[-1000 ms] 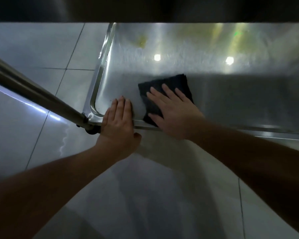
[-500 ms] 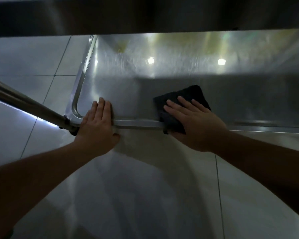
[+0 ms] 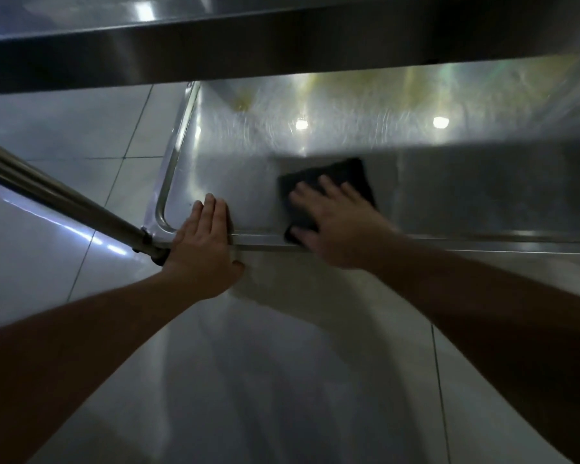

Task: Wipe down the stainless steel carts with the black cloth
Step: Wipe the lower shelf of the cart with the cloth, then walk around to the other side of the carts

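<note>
Hand [image 3: 340,226] flat on black cloth [image 3: 345,177]

the right hand [image 3: 335,226] is motion-blurred and hides the near half of the black cloth [image 3: 342,177]; the cart's lower shelf [image 3: 482,195] runs off the frame's right edge.

Likely a commercial kitchen: steel cart [image 3: 315,149] on pale tiled floor [image 3: 64,135]

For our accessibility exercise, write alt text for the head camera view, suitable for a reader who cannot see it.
A person's right hand presses a black cloth flat on a stainless steel cart shelf, near its front rim. The left hand rests open on the shelf's front left corner, beside a metal leg, above a tiled floor.
</note>
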Tool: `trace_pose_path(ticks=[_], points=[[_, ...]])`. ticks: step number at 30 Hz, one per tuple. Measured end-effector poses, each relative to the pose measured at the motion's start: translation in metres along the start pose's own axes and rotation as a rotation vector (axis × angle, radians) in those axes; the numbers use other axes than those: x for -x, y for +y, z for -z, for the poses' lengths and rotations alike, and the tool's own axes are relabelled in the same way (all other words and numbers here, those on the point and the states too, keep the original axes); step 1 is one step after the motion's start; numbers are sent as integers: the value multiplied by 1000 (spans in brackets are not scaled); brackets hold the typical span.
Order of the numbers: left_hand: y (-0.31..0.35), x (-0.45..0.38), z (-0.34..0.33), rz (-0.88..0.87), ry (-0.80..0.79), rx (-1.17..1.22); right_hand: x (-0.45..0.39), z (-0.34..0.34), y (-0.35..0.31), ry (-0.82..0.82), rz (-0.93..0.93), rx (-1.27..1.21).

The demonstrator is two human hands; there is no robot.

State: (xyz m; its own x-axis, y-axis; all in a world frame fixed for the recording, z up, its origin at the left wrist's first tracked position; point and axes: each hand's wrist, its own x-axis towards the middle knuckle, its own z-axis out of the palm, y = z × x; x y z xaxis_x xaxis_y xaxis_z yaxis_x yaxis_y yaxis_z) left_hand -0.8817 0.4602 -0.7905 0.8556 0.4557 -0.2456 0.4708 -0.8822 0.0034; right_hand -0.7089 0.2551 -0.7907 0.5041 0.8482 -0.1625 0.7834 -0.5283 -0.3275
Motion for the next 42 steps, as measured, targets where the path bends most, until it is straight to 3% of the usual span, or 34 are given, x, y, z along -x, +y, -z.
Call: trace_pose_path(ticks=[5,12,18,23,26,30,35,39,42], points=[[2,1,2,-1,-3,-13,9,-9,-9,-22,171,131],[-3,-2,5,-14,-64,-14,32,-6,-2,-35,264,45],[3,1,31,-28,-202,-149,67,24,3,-167,102,-67],[43,27,89,-111,-263,-154,93,79,-22,-373,-59,44],[82,63,121,-126,-432,-138,127,110,-41,-452,-221,-25],[108,118,168,-92,-595,-20,173,156,-70,-734,-452,-37],[114,191,258,-56,-660,94,233,238,-109,-790,-450,-66],[103,247,345,-13,-708,162,256,322,-154,-649,-436,-128],[89,284,415,-21,-718,132,258,390,-202,-637,-441,-128]])
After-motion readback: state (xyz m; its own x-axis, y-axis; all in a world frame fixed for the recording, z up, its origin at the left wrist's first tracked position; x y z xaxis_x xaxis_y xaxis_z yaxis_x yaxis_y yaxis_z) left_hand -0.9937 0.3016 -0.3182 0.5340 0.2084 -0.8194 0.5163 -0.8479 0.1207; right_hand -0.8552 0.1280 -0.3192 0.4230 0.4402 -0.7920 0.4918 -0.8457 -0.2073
